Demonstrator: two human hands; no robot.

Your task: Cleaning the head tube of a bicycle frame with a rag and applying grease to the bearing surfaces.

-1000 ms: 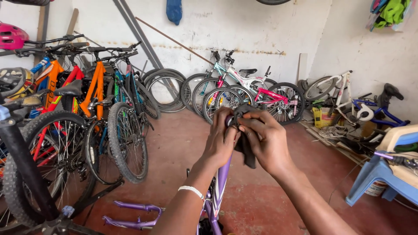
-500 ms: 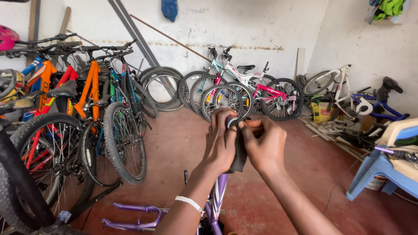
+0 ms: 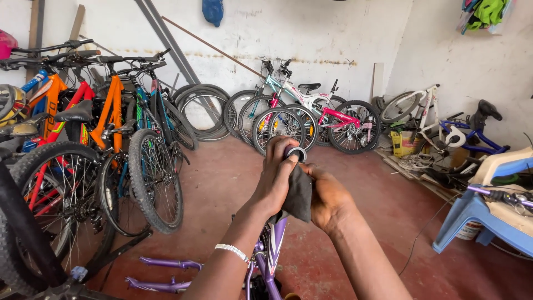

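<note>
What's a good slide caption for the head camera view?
Both hands wipe a small ring with a dark cloth above a purple bike frame.

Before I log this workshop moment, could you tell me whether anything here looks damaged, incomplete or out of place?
The purple bike frame under the hands has no wheels fitted and its forks point bare at the floor. Loose tyres lean against the wall. The left hand and right hand hold a dark cloth around a small metal ring.

The left hand (image 3: 277, 180) pinches a small metal ring (image 3: 296, 154) while the right hand (image 3: 327, 197) holds a dark cloth (image 3: 298, 194) above the purple bicycle frame (image 3: 266, 261).
</note>
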